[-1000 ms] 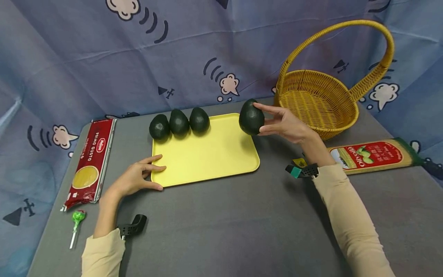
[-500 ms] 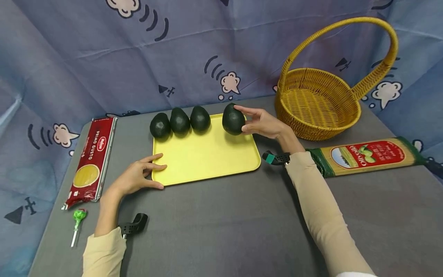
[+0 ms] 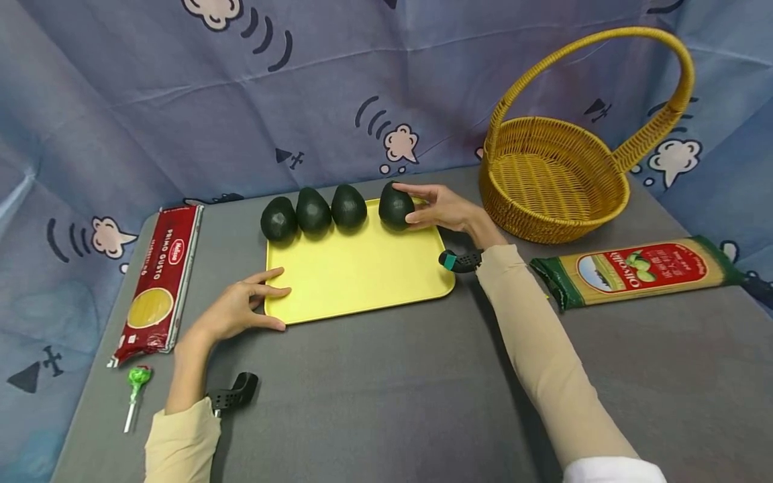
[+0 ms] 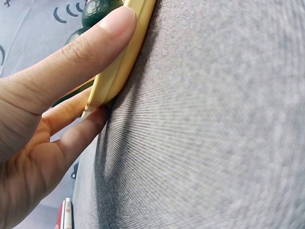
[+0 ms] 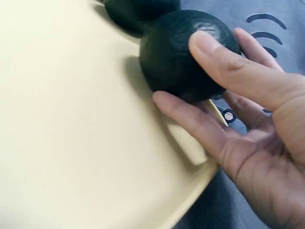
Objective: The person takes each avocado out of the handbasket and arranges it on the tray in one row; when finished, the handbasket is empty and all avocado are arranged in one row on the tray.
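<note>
My right hand [image 3: 443, 209] grips a dark green avocado [image 3: 395, 206] over the back right part of the yellow tray [image 3: 356, 278]. In the right wrist view, thumb and fingers wrap that avocado [image 5: 183, 57], close to the tray's surface; whether it touches the tray I cannot tell. Three more avocados [image 3: 314, 213] stand in a row along the tray's back left edge. At the tray's front left corner, my left hand [image 3: 238, 308] holds the rim, thumb on the front side and fingers around the left edge; the left wrist view shows the thumb against the rim [image 4: 136, 47].
A yellow wicker basket [image 3: 555, 231] with a tall handle stands at the back right. Below it lies a pack of Olivolia spaghetti [image 3: 640, 272]. A red pasta pack [image 3: 163, 282] and a green lollipop [image 3: 137, 386] lie on the left side of the grey table [image 3: 374, 402].
My right hand has carried the avocado leftward from the basket side to over the tray, beside the row, and slightly lower. My left hand has stayed at the tray corner.
</note>
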The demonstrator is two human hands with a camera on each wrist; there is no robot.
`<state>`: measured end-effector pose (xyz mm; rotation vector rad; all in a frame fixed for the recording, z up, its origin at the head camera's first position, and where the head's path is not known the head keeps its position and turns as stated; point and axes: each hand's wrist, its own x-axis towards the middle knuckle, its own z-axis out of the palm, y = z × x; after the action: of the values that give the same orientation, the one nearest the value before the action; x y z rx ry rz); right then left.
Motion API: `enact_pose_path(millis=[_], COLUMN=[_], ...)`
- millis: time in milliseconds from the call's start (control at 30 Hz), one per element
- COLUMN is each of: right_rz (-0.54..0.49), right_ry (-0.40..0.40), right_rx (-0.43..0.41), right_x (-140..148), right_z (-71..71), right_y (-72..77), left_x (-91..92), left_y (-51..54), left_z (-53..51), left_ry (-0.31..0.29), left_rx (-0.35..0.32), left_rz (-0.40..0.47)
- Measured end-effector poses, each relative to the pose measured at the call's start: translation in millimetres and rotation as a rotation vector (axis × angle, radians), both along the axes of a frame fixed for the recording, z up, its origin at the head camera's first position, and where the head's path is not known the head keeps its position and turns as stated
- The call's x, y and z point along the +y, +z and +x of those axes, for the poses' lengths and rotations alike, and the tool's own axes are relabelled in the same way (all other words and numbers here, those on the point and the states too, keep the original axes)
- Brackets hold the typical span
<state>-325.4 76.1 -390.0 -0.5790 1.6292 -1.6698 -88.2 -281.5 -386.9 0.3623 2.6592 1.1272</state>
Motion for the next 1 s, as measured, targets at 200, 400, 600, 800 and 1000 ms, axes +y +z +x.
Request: enact_pose_path(millis=[200,400,600,800,1000], right_rz=[0.057,0.175,0.172,0.143,0.098], right_ry=[-0.047,-0.059,-0.06,-0.069,-0.092], right_rx=[0.042,0.165,0.209,0.245,0.181], right_x=[-4.2,1.3,-1.9,-11.3,-15.8], right_z=[-3.4,-7.9,-8.6,-4.9,-2.2], right_y=[5.1,12.6,10.8,6.9,5.9], left_x=[-0.1,2.7,1.9,1.9,2.8], left_y=[-3.1,-1.1,-0.5,-2.1,-0.8], left_z=[1.6,1.0,2.5,2.7,2.7], left_ry=[0.002,0.008,0.003,0.015,0.012], left_rx=[0.0,-0.018,-0.014,-0.025,-0.016], left_rz=[-0.008,0.007,-0.002,0.003,0.002])
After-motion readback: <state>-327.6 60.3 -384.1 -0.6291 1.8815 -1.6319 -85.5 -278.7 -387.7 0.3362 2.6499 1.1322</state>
